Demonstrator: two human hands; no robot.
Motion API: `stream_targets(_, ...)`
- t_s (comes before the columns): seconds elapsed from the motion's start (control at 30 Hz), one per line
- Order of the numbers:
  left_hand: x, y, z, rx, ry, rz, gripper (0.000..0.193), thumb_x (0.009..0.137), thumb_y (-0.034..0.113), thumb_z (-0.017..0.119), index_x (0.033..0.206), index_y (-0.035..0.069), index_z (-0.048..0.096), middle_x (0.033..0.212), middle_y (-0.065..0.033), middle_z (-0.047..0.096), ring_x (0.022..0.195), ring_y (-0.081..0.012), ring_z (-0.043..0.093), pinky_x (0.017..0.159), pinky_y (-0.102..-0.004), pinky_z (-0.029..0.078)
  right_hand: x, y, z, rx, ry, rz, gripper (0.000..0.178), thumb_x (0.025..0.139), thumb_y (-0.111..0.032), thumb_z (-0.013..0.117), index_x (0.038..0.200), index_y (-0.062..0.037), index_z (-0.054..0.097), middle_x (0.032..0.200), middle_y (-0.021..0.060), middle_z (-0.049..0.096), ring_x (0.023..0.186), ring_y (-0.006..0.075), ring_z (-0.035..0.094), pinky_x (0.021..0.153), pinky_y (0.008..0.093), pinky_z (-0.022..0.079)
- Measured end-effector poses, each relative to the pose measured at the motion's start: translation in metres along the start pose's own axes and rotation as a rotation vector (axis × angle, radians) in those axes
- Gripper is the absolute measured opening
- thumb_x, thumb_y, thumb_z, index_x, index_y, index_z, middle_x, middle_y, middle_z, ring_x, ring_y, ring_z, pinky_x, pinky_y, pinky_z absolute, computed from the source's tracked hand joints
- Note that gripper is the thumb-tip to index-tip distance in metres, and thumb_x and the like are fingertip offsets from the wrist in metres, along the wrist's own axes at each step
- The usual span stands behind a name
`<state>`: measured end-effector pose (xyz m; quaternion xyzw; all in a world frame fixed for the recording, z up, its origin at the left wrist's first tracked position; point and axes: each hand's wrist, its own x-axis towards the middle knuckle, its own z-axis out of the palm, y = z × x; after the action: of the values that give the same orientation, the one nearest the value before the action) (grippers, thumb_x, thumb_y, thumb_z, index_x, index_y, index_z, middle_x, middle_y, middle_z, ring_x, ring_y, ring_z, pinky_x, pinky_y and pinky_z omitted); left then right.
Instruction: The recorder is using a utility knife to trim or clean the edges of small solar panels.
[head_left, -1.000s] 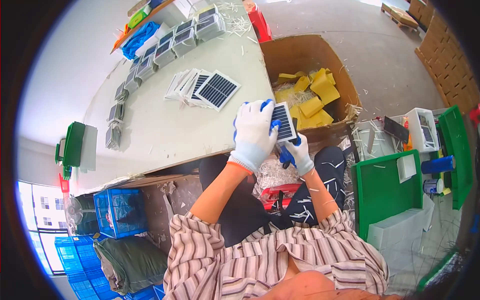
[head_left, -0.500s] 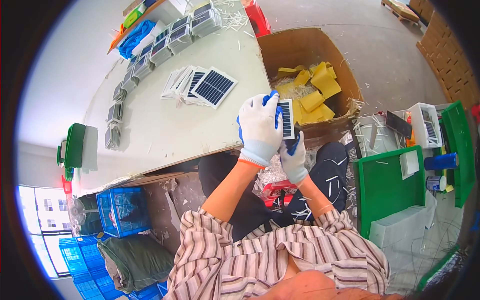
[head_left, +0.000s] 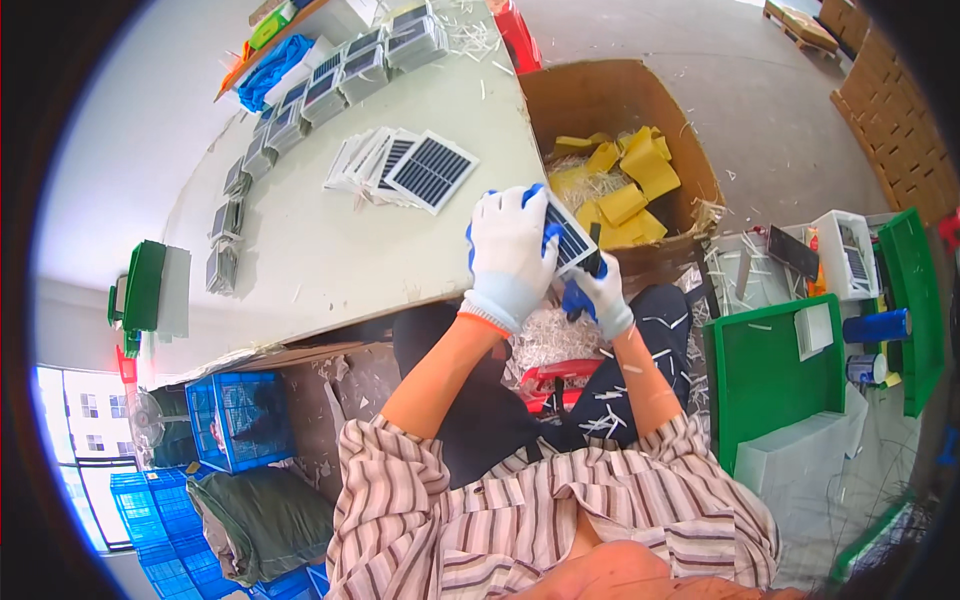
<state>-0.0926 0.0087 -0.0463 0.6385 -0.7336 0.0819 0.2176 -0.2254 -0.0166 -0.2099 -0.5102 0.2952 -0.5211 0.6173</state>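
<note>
Both my hands wear white knit gloves with blue palms. My left hand is closed on the edge of a small solar panel, dark with pale lines and a white border. The panel tilts above the gap between the table edge and the cardboard box. At its lower right edge, my right hand is closed round a slim black tool; the fingers hide most of it, so its kind is unclear. A fanned pile of similar solar panels lies on the table, up and left of my hands.
Stacked panels line the far left of the pale table. Beyond my hands stands a cardboard box with yellow sheets and white strips. To the right are a green tray and a white bin. Strips litter my legs.
The solar panel has turned from nearly upright to a slant. My right hand has shifted a little right and down, and the black tool now shows more plainly.
</note>
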Motion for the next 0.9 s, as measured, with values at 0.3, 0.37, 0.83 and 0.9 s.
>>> stream_targets(0.3, 0.005, -0.006, 0.010, -0.113, 0.093, 0.144, 0.042, 0.068, -0.004, 0.058, 0.107, 0.011, 0.067, 0.097, -0.0103, 0.061, 0.094, -0.0311, 0.056, 0.083, -0.0400, 0.046, -0.048, -0.029, 0.003, -0.241, -0.492, 0.033, 0.014, 0.079, -0.008, 0.070, 0.089, -0.0019, 0.063, 0.076, 0.0033, 0.065, 0.069, 0.0114, 0.062, 0.066, 0.0265, 0.052)
stream_targets(0.37, 0.007, -0.001, 0.013, -0.101, 0.102, 0.120, 0.039, 0.072, 0.001, 0.061, 0.109, 0.009, 0.065, 0.096, -0.0110, 0.061, 0.092, -0.0310, 0.056, 0.082, -0.0403, 0.045, -0.060, -0.019, 0.011, 0.001, -0.285, 0.103, 0.018, 0.080, -0.007, 0.069, 0.094, -0.0001, 0.060, 0.080, 0.0048, 0.065, 0.072, 0.0113, 0.062, 0.068, 0.0261, 0.051)
stream_targets(0.83, 0.007, 0.000, 0.010, -0.095, 0.017, 0.175, 0.039, 0.075, 0.016, 0.069, 0.111, 0.005, 0.063, 0.100, -0.0121, 0.057, 0.095, -0.0318, 0.053, 0.083, -0.0424, 0.043, 0.051, 0.009, 0.058, 0.782, 0.259, 0.194, 0.036, 0.102, -0.038, 0.035, 0.121, -0.0117, 0.051, 0.103, 0.0078, 0.064, 0.086, 0.0186, 0.065, 0.081, 0.0339, 0.054)
stream_targets(0.9, 0.007, -0.002, 0.002, -0.114, 0.064, 0.214, 0.040, 0.073, 0.015, 0.070, 0.112, 0.006, 0.063, 0.104, -0.0114, 0.058, 0.100, -0.0322, 0.053, 0.088, -0.0431, 0.042, 0.049, 0.003, 0.040, 0.950, 0.215, 0.411, 0.034, 0.102, -0.035, 0.037, 0.116, -0.0104, 0.056, 0.096, 0.0056, 0.065, 0.079, 0.0171, 0.065, 0.073, 0.0307, 0.056)
